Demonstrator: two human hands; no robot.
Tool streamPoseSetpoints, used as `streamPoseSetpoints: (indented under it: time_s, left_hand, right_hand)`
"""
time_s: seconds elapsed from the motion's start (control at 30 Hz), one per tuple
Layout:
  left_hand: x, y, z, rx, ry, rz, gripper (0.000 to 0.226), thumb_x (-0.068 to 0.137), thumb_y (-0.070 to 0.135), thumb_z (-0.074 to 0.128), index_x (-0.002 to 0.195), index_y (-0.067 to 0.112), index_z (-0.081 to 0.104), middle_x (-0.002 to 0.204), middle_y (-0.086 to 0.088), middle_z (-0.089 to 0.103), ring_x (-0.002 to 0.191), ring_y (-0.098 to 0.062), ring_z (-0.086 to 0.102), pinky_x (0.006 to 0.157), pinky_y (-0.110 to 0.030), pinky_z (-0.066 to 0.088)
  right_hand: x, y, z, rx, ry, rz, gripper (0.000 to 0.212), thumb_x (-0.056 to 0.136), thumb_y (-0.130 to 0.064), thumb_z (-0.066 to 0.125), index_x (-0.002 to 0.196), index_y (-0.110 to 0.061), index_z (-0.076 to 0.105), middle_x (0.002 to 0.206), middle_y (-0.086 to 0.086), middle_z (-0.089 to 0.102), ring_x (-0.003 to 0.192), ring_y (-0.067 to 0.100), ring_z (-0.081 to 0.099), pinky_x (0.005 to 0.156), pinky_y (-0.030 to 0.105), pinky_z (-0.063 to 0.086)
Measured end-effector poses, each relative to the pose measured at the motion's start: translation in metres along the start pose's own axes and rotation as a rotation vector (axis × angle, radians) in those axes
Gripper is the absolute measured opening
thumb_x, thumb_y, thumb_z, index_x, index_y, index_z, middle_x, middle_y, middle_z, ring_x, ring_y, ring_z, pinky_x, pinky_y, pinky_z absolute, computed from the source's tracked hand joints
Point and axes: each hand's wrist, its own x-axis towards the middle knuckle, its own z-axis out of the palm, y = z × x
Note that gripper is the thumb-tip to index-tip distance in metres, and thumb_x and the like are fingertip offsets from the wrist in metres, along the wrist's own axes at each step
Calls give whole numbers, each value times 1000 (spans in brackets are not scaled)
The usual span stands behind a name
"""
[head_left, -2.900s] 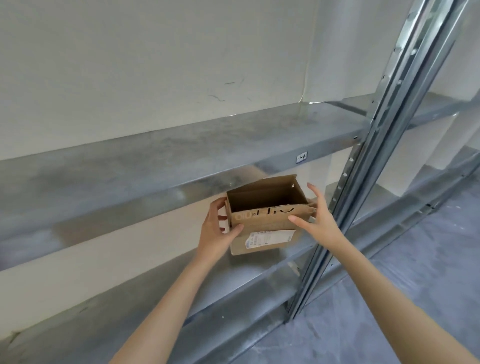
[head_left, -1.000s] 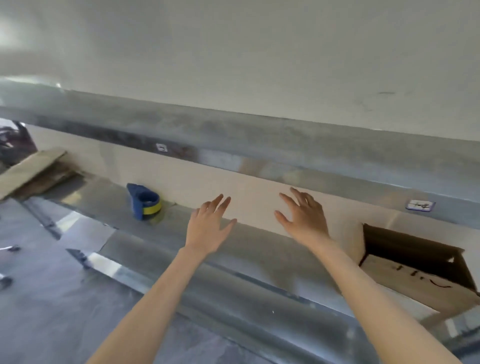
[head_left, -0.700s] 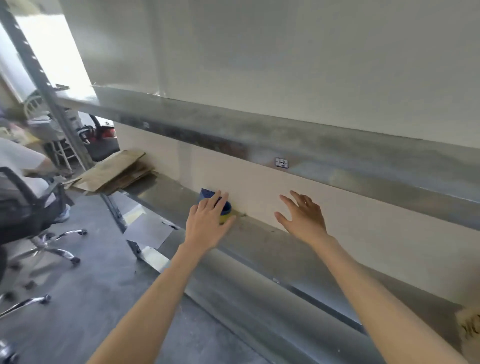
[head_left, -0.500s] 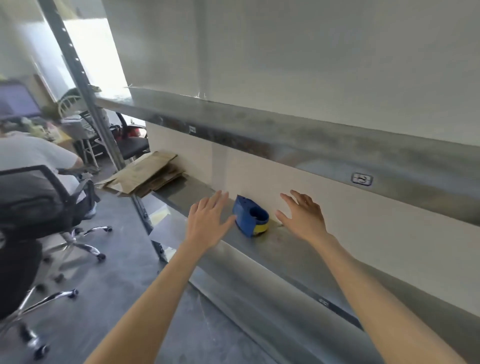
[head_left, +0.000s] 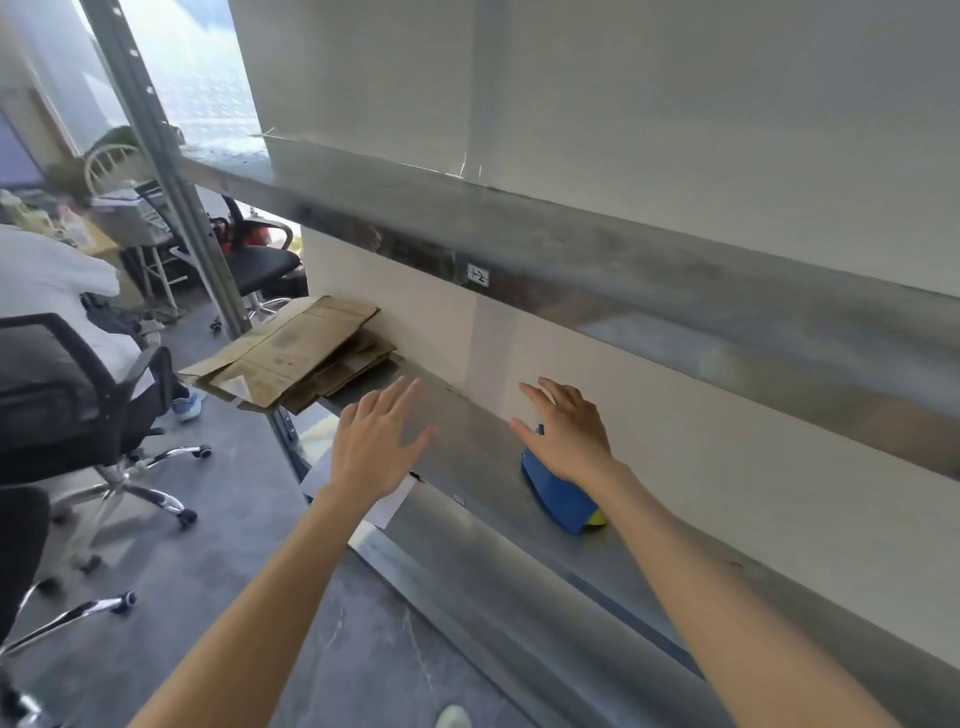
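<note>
**Item 1.** Office chair (head_left: 57, 395), black, on a chrome wheeled base. Stands on the floor, well left of the lower shelf (head_left: 467, 447).

**Item 2.** Flattened cardboard (head_left: 296, 358), brown, several sheets stacked. Lies on the shelf's far left end and overhangs its front edge.

**Item 3.** Left hand (head_left: 376, 447). Palm down, fingers straight and spread, holding nothing. Hangs over the shelf's front edge, short of the cardboard.

**Item 4.** Tape dispenser (head_left: 558, 491). Blue plastic body with a sliver of yellow at its lower right end. Sits on the shelf close to the back wall, to the right of the left hand. Its upper part is hidden behind the right hand.

**Item 5.** Right hand (head_left: 569, 434). Palm down, fingers spread and slightly bent, gripping nothing. Hangs above the shelf, over the dispenser. Whether it touches the dispenser cannot be told.

**Changes from half a second ago.** The dispenser then showed whole in the gap between the two hands, its round opening visible. Now it lies under the right hand, half covered. The cardboard sits nearer the left hand's fingertips. Both hands stay spread and empty.
</note>
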Motion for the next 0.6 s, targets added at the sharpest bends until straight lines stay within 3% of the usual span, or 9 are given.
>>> streamPoseSetpoints:
  time_s: [0.33, 0.6]
  left_hand:
    - [111, -99, 28, 44, -32, 39, 69, 97, 63, 33, 157, 32, 17, 163, 9, 20, 145, -17, 26, 115, -34, 19]
    - [166, -204, 43, 0, -82, 31, 69, 97, 63, 35, 156, 33, 17, 161, 9, 24, 146, -20, 25, 116, -37, 19]
  right_hand:
    - [146, -63, 48, 26, -2, 40, 62, 98, -53, 44, 153, -28, 30, 161, 3, 26, 145, 24, 24, 114, 38, 24]
    - [212, -128, 81, 22, -74, 37, 67, 97, -57, 44, 155, -28, 26, 162, 2, 21, 147, 23, 20, 117, 39, 20]
